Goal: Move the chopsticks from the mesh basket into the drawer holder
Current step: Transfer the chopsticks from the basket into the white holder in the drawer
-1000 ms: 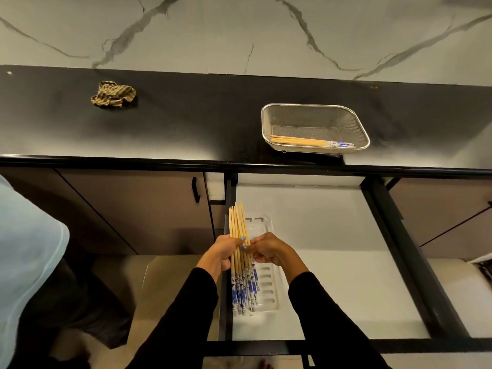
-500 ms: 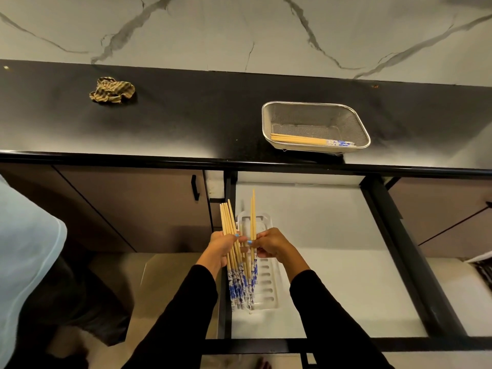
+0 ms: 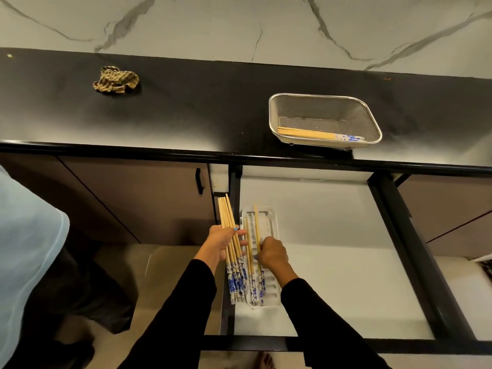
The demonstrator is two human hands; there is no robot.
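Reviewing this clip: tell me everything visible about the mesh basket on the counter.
The mesh basket is a rectangular tray of fine silvery wire mesh with a bright metal rim and rounded corners. It sits flat on the black counter, right of centre near the front edge, above the open drawer. A few chopsticks lie along its front wall, wooden ends left, blue-patterned ends right. No hand touches it.

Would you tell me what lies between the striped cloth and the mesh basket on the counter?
Only bare black counter lies between cloth and basket, per the head view.
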